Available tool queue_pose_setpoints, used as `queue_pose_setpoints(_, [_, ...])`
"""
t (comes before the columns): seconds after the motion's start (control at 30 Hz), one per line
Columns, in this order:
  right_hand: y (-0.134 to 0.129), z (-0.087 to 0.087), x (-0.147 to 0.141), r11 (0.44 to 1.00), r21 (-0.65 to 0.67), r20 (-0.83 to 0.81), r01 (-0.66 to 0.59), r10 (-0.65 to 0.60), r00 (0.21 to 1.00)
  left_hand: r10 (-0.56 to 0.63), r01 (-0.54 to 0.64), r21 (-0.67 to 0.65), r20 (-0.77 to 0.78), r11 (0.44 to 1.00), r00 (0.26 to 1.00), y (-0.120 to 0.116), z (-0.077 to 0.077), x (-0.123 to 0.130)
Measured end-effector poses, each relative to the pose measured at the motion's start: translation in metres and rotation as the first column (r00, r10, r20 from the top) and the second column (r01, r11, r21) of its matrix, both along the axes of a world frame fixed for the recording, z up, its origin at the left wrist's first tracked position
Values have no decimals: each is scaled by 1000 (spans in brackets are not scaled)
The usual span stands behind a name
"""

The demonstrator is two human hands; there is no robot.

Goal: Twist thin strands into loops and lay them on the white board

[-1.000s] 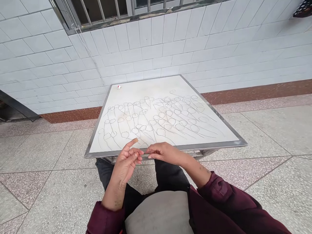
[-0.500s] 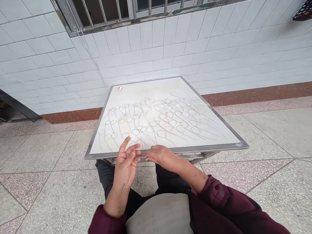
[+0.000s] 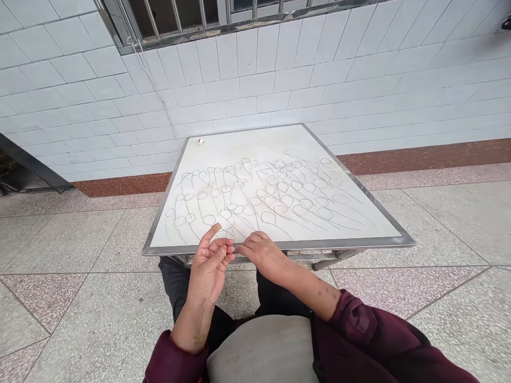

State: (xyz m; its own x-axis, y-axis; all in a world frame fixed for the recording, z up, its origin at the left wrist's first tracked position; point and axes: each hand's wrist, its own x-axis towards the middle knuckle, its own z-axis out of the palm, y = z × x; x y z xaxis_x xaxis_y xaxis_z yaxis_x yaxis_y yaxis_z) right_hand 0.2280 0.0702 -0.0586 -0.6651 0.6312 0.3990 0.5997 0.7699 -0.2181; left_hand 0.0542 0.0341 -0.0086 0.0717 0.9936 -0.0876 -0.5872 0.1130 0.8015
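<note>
Over the near edge of a white table (image 3: 247, 139) with a metal rim, my left hand (image 3: 209, 271) is turned palm up. Its thumb and fingertips pinch together on something too fine to make out, and the index finger with a tan covering on its tip points up. Close beside it, my right hand (image 3: 263, 255) is palm down, its fingers bent together toward the left fingertips; what they hold is hidden. Many thin, dark looped strands (image 3: 268, 217) lie in rows across the tabletop.
A small red and white object (image 3: 200, 142) lies at the table's far left corner. Behind the table stands a white tiled wall (image 3: 263, 85) with a barred window (image 3: 179, 16). My legs are under the near edge.
My two hands have come closer together at the fingertips, and the right hand's fingers have bent more. The whole view has shifted slightly.
</note>
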Motion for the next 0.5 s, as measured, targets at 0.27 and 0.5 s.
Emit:
queue_pose_setpoints(0.27, [-11,4,-9,995,-89,-197,46,-62,978,102,-102,-6,22,995,995,-2,4,2])
queue_pose_setpoints(0.5, [-17,3,-15,990,45,-308,132,-112,945,109,-109,10,13,994,994,-8,8,4])
